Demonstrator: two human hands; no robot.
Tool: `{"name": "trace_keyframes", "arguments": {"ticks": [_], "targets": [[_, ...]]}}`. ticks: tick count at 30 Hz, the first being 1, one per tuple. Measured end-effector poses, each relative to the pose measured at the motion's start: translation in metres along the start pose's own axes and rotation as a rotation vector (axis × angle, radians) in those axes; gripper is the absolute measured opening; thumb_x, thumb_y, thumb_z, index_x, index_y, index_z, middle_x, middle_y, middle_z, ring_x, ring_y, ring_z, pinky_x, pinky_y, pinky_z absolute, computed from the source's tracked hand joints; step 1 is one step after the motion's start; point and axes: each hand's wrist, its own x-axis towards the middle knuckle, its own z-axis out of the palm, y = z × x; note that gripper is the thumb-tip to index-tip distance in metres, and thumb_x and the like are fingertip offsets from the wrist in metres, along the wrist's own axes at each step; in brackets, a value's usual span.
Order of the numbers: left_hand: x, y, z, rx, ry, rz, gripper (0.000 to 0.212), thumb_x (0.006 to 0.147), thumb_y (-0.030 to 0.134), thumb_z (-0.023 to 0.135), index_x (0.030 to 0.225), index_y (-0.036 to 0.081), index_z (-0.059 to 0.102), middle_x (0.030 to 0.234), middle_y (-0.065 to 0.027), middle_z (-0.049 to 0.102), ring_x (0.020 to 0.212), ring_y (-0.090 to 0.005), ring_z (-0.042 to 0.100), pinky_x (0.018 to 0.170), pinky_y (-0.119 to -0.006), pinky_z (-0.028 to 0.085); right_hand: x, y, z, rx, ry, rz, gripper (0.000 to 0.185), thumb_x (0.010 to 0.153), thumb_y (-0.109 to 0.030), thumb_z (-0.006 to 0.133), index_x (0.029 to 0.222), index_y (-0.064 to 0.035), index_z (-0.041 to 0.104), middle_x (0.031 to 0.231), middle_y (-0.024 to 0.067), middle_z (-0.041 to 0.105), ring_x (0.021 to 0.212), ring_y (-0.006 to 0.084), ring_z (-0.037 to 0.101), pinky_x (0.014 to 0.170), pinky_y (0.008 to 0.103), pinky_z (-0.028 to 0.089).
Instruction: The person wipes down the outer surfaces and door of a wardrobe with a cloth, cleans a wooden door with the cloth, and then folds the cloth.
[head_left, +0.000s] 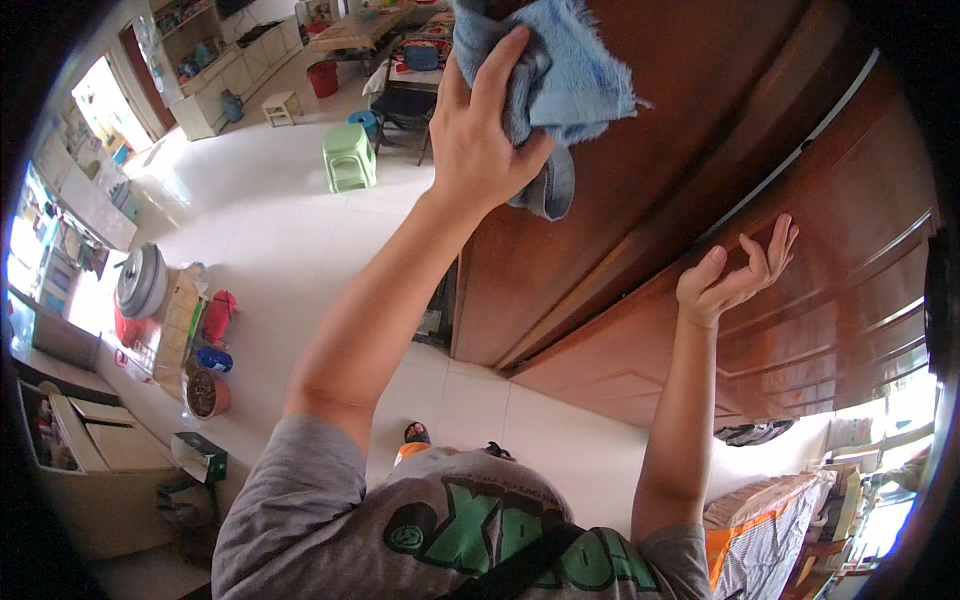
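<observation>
My left hand (480, 127) is raised at the upper middle and grips a bunched blue cloth (577, 82) with frayed edges. The cloth lies over the face of a dark reddish-brown wooden door frame (525, 270); whether it presses on the wood I cannot tell. At the right, my right hand (739, 274) is held up with its fingers apart and a little curled, nothing in it. Behind that hand is a glossy wooden door (817, 315) with moulded panels. A pale metal strip (795, 154) runs along the door's edge, between the two hands.
A green plastic stool (349, 157), a small wooden stool (281, 108) and a red bucket (322, 79) stand on the tiled floor. At the left are a low table (176, 322) with a large grey pot and a plant pot (208, 395). Bedding (765, 540) lies lower right.
</observation>
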Motion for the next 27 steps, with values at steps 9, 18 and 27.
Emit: {"name": "trace_keyframes", "arguments": {"ticks": [9,18,27], "targets": [[-0.257,-0.034,0.024,0.103,-0.253,-0.348,0.110,0.075,0.018,0.090,0.164,0.006,0.026,0.150,-0.0409,0.040,0.133,-0.0626,0.046,0.113,-0.068,0.040,0.001,-0.001,0.001,0.025,0.011,-0.016,0.035,0.115,-0.042,0.043,0.117,-0.0090,0.054,0.161,0.0285,0.050,0.157,0.0468,0.038,0.131,0.0582,0.021],[-0.391,-0.037,-0.029,0.058,-0.789,-0.653,0.096,0.080,0.012,0.086,0.160,0.005,0.033,0.158,-0.0341,0.039,0.147,-0.0566,0.038,0.121,-0.061,0.041,-0.003,-0.005,-0.009,0.021,0.000,-0.023,0.035,0.115,-0.042,0.044,0.116,-0.0089,0.054,0.159,0.0285,0.051,0.156,0.0477,0.038,0.131,0.0595,0.023],[0.010,0.030,-0.017,0.242,-0.001,0.151,0.086,0.082,0.041,0.083,0.157,0.014,0.050,0.159,-0.0247,0.047,0.151,-0.0501,0.039,0.125,-0.070,0.025,-0.004,-0.005,0.001,-0.020,0.019,0.020,0.031,0.112,-0.038,0.049,0.116,-0.0087,0.056,0.160,0.0279,0.051,0.154,0.0486,0.042,0.130,0.0593,0.020]]}}
